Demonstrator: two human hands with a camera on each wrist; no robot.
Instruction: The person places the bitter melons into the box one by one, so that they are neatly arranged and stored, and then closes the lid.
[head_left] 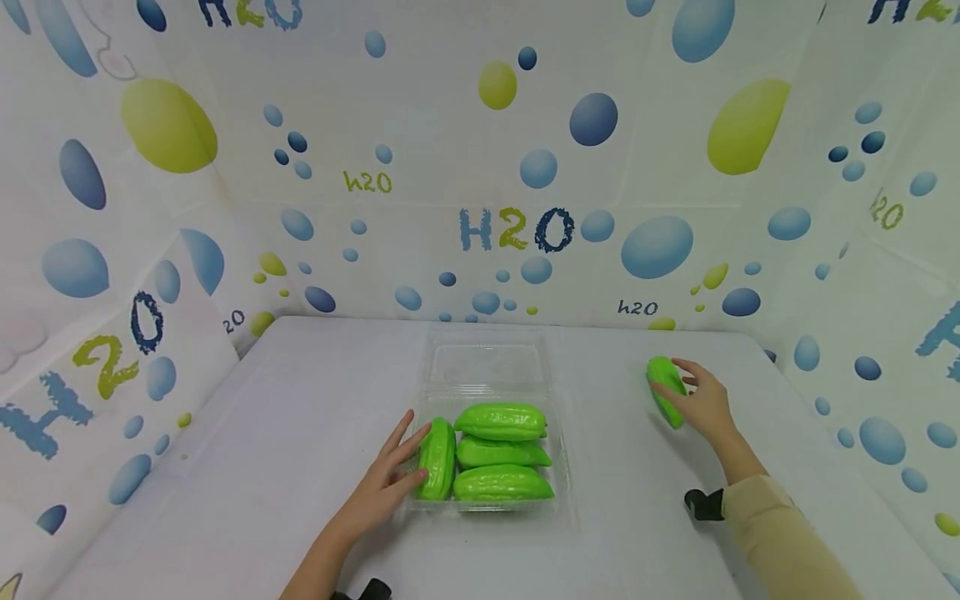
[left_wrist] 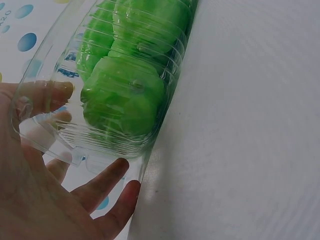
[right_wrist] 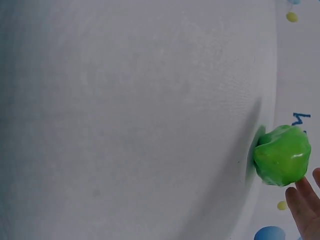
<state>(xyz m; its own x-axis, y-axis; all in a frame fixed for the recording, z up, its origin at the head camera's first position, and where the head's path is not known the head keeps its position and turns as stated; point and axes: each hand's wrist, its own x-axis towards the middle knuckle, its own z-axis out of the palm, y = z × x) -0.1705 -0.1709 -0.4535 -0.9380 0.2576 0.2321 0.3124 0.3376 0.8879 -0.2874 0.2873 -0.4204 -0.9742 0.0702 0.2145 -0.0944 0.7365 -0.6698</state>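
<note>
In the head view my left hand lies along the left side of a clear plastic clamshell container, fingers spread and thumb at the nearest green fruit. Inside are one long, ridged, glossy bright green fruit set upright and three more stacked sideways. The left wrist view shows the left hand close against the ribbed wall. Farther right, my right hand pinches another such green fruit between thumb and fingers, low over the table. In the right wrist view fingertips meet the fruit; the thumb is hidden.
The container's clear lid is folded back flat behind it. A white table lies under everything. Walls printed with blue and green drops stand behind and at both sides. A black strap mount sits at the right wrist.
</note>
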